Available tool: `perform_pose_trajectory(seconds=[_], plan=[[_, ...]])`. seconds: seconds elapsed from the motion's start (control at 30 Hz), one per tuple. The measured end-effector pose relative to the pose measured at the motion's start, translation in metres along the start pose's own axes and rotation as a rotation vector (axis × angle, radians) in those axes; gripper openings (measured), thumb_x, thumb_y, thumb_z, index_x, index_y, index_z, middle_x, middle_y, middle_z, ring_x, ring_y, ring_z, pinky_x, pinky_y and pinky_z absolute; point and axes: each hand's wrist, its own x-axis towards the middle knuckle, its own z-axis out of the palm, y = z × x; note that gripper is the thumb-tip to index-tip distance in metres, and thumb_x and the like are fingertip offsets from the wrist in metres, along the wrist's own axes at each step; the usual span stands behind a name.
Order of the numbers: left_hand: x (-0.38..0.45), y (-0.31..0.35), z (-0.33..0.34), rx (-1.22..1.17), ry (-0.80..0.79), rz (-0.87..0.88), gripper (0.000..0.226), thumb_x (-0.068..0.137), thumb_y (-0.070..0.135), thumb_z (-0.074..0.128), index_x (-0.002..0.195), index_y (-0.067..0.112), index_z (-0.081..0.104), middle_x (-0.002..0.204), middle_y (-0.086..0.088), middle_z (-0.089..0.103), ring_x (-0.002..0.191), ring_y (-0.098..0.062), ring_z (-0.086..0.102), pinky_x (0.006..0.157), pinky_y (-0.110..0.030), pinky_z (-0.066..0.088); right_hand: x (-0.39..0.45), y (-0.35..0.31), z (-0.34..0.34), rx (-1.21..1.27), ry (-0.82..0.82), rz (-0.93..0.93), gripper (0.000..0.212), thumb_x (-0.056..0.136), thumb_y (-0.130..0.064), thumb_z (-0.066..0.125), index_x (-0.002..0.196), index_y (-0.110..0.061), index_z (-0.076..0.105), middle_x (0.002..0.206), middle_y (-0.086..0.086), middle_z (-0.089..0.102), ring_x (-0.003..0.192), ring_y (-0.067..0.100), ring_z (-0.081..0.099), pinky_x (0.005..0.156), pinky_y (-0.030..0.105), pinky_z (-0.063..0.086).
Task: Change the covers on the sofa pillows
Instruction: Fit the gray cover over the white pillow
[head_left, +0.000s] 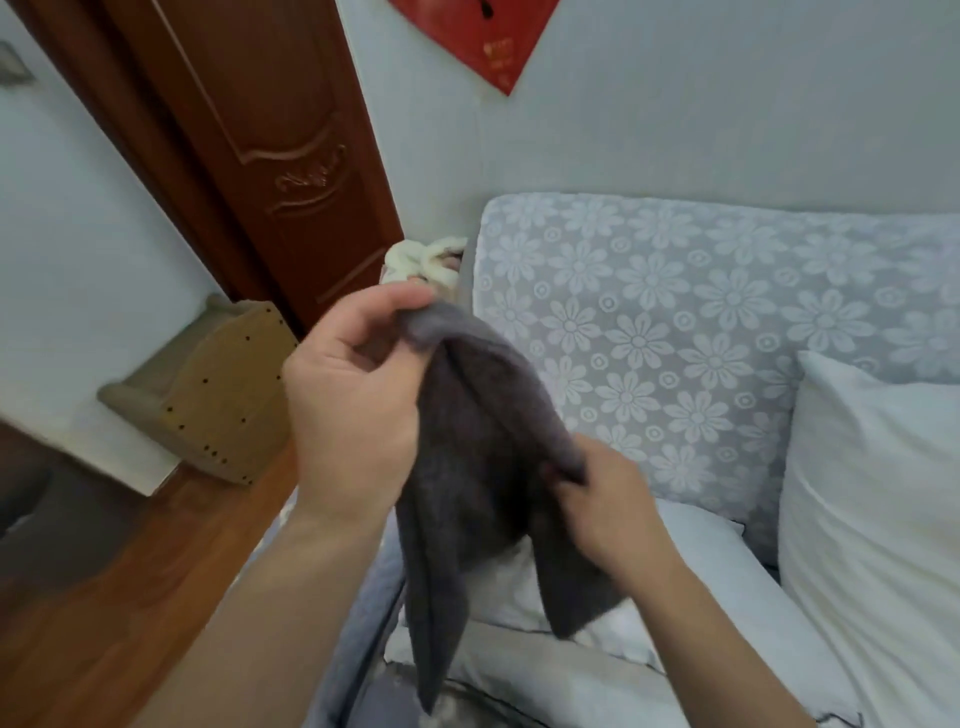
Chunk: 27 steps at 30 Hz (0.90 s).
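1. Left hand (358, 395): fingers and thumb pinch the top corner of a dark grey cover (467, 447), holding it up in the air. Grasp looks firm; cloth bunches under the fingertips.
2. Right hand (608, 499): lower and to the right, fingers curled into the cover's edge, gripping a fold. Whether the thumb is inside an opening cannot be told; the cloth hides it.
3. Cover: limp, hangs between the two hands, its long axis running steeply down from the left hand's pinch toward the sofa seat. Two tails dangle below the hands; the longer one ends near the front edge of the seat.
4. Bare white pillow (675, 587): lies flat on the seat directly below and just behind the hanging cover, partly hidden by it. A second white pillow (872, 519) leans upright at the seat's right end, against the backrest.
5. Sofa (675, 312): backrest in pale floral cloth; seat draped in pale fabric.
6. Key relation: the flat pillow sits below the grip, nearer the right hand. Judged step: finding and spreading the cover's mouth before the pillow goes in. The opening is not visible, so which edge is the mouth cannot be told.
7. Off the sofa's left end: a cream knotted cloth (426, 260), a brown wooden door (270, 156), a tan perforated box (218, 400) on the floor.
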Motion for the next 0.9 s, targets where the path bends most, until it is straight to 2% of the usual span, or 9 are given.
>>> perform_pose_trajectory(seconds=[0.13,0.23,0.3,0.43,0.53,0.6,0.67,0.8,0.9], plan=[[0.015,-0.015,-0.047,0.002,0.212,-0.064,0.017,0.092,0.014,0.073,0.100,0.028,0.076,0.102,0.001,0.075,0.100,-0.021,0.071,0.087,-0.045,0.060,-0.003,0.006,-0.040,-0.143,0.206,0.094,0.010,0.079,-0.007,0.062,0.072,-0.013,0.060,0.062,-0.001,0.059,0.069,0.028,0.058,0.058,0.035,0.036],[0.031,-0.028,-0.072,-0.012,0.254,-0.144,0.016,0.097,0.021,0.067,0.100,0.034,0.076,0.104,0.008,0.074,0.100,-0.012,0.070,0.087,-0.033,0.059,0.002,-0.033,-0.068,-0.115,0.431,-0.014,0.012,0.082,-0.009,0.063,0.073,-0.012,0.056,0.061,-0.005,0.055,0.063,0.016,0.053,0.057,0.031,0.032],[0.058,-0.029,-0.089,0.046,0.232,-0.125,0.017,0.100,0.027,0.062,0.097,0.039,0.073,0.105,0.010,0.071,0.098,-0.007,0.066,0.085,-0.028,0.055,0.018,-0.070,-0.081,-0.128,0.484,-0.076,0.013,0.087,-0.021,0.065,0.079,-0.016,0.057,0.066,-0.009,0.055,0.065,0.013,0.052,0.057,0.028,0.032],[0.131,-0.006,-0.132,-0.119,0.180,-0.118,0.016,0.103,0.024,0.057,0.110,0.027,0.071,0.102,0.008,0.073,0.095,-0.010,0.067,0.086,-0.036,0.056,0.062,-0.141,-0.085,-0.291,0.371,-0.181,0.035,0.088,-0.039,0.069,0.075,-0.018,0.045,0.075,0.001,0.054,0.085,0.034,0.059,0.065,0.034,0.033],[0.151,0.035,-0.154,-0.190,0.119,0.064,0.017,0.103,0.023,0.052,0.101,0.030,0.067,0.097,0.008,0.069,0.093,-0.010,0.064,0.086,-0.032,0.053,0.067,-0.175,-0.091,-0.266,0.588,-0.253,0.036,0.091,-0.042,0.066,0.080,-0.015,0.045,0.083,0.011,0.057,0.083,0.035,0.055,0.065,0.038,0.035],[0.139,0.055,-0.160,-0.322,-0.001,0.129,0.019,0.105,0.023,0.050,0.099,0.030,0.067,0.098,0.005,0.067,0.096,-0.013,0.063,0.088,-0.034,0.054,0.054,-0.181,-0.093,-0.228,0.762,-0.279,0.035,0.095,-0.041,0.060,0.082,-0.013,0.044,0.081,0.010,0.053,0.077,0.032,0.049,0.065,0.041,0.035],[0.113,0.060,-0.157,-0.486,-0.197,0.036,0.017,0.104,0.023,0.049,0.103,0.023,0.066,0.102,0.000,0.068,0.100,-0.020,0.063,0.093,-0.041,0.054,0.044,-0.165,-0.093,-0.232,0.832,-0.265,0.033,0.096,-0.040,0.055,0.083,-0.012,0.043,0.080,0.009,0.051,0.073,0.029,0.045,0.063,0.040,0.032],[0.034,0.016,-0.128,-0.459,-0.608,-0.219,0.013,0.088,0.018,0.069,0.089,0.029,0.077,0.090,-0.003,0.071,0.084,-0.017,0.067,0.079,-0.033,0.055,0.031,-0.070,-0.091,-0.318,0.631,-0.003,0.032,0.085,-0.036,0.043,0.088,-0.008,0.058,0.088,0.018,0.062,0.082,0.038,0.058,0.064,0.035,0.036],[-0.039,-0.044,-0.081,-0.277,-0.840,-0.339,0.013,0.092,0.015,0.070,0.087,0.026,0.073,0.081,0.000,0.069,0.081,-0.011,0.063,0.076,-0.030,0.049,-0.013,0.013,-0.076,-0.272,0.500,0.408,0.043,0.094,-0.034,0.047,0.118,-0.001,0.061,0.118,0.031,0.063,0.109,0.045,0.060,0.081,0.040,0.044]])
